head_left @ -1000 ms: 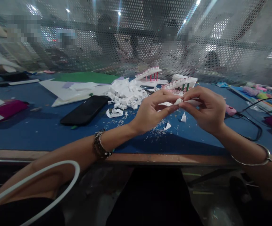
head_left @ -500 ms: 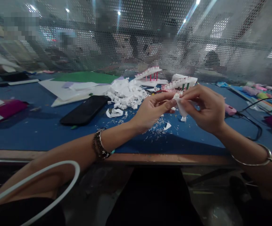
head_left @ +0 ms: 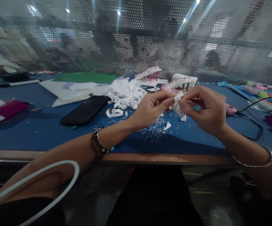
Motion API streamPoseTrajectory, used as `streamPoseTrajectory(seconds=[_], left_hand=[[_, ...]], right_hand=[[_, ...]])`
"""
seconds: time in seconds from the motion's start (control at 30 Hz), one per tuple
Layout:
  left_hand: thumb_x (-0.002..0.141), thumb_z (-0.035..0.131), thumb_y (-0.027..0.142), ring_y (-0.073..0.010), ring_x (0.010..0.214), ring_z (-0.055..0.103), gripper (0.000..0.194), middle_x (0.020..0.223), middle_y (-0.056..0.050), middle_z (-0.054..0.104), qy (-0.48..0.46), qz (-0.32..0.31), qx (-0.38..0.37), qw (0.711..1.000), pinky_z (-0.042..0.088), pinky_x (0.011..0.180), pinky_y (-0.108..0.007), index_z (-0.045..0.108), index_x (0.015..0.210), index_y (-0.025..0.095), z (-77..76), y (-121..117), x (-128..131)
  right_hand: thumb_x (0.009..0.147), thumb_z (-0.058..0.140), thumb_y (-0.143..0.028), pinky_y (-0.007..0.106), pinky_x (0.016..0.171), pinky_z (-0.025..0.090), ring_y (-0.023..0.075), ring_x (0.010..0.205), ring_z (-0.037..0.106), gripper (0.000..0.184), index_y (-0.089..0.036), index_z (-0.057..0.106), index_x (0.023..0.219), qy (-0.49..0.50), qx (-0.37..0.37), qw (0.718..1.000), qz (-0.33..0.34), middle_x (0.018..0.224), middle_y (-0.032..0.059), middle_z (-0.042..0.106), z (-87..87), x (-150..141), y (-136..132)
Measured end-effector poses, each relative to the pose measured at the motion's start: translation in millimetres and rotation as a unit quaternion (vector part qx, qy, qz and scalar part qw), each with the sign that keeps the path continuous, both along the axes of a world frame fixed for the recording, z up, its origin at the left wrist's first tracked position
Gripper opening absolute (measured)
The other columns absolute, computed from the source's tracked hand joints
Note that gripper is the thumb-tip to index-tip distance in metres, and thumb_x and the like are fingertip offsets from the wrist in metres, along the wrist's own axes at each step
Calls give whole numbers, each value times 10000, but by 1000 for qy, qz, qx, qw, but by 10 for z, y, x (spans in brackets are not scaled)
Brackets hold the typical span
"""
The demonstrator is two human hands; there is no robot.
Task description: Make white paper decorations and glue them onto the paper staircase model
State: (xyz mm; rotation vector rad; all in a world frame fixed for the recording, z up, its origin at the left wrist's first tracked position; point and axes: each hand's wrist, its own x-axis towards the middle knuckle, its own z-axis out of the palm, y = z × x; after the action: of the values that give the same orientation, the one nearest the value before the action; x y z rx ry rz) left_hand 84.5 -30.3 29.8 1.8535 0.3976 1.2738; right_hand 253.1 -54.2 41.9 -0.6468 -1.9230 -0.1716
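Note:
Between my two hands is a small crumpled white piece [head_left: 178, 106], thin like tissue or paper. My left hand [head_left: 151, 108] pinches its left edge with thumb and forefinger. From the other side my right hand [head_left: 204, 108] grips it, thumb in front, its other fingers curled behind. Both hands are held above the blue tabletop, over white crumbs and a small white scrap [head_left: 167, 126]. Just behind the hands stands a white stepped piece on green posts [head_left: 184, 83]. To its left is a similar one on red posts [head_left: 150, 75].
A heap of torn white scraps [head_left: 126, 94] lies left of my hands, with a black phone [head_left: 86, 110] beside it. Farther back are white sheets and a green sheet [head_left: 86, 77]. At right are a pink device [head_left: 230, 109] and a black cable [head_left: 259, 128]. Perforated metal [head_left: 150, 37] rises behind.
The white piece, earlier stretched sideways between my fingers, now hangs downward and looks more crumpled. My fingers have shifted slightly on it; both hands stay in nearly the same place.

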Motion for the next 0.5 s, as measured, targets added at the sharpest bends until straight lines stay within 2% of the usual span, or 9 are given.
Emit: streamPoseTrajectory(seconds=[0.23, 0.37, 0.5], left_hand=[[759, 629, 385, -49, 557, 495, 256, 650, 13, 564, 28, -30, -21, 999, 420, 530, -168, 623, 788, 131, 23, 87, -42], [743, 653, 362, -57, 611, 524, 221, 699, 10, 574, -4, -66, -57, 996, 451, 584, -178, 627, 786, 147, -39, 123, -26], [725, 670, 368, -60, 603, 527, 226, 689, 14, 581, -10, -62, -79, 995, 451, 580, -182, 627, 809, 162, -104, 143, -10]], right_hand=[[755, 570, -178, 206, 518, 427, 78, 586, 531, 64, -184, 547, 695, -6, -7, 1000, 7, 651, -24, 599, -13, 12, 54], [742, 572, -160, 201, 526, 434, 71, 577, 531, 68, -183, 534, 691, -1, 6, 1000, 12, 633, -36, 586, -34, 2, 64], [752, 558, -165, 196, 518, 443, 69, 567, 533, 59, -193, 526, 712, -4, 19, 1000, 14, 641, -41, 583, -48, -9, 66]])
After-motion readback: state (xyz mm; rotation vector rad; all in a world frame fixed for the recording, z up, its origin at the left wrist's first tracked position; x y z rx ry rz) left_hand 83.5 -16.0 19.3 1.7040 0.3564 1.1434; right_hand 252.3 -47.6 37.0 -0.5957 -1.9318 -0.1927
